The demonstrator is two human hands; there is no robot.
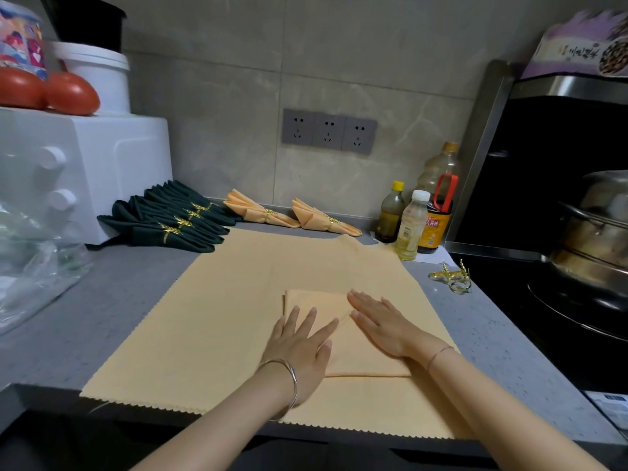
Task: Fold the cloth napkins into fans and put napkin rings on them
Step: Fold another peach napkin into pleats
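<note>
Pressing folded peach napkin flat atop spread cloth near countertop's front edge: left hand, right hand, fingers straight, gripping nothing; gold napkin rings by right edge, nearer right hand

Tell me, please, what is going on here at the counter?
A person presses the left hand and right hand flat on a folded peach napkin, which lies on a larger peach cloth spread over the grey counter. It is not yet a fan and has no ring. By the wall lie ringed dark green fans and two ringed peach fans. Loose gold rings sit near the stove.
</note>
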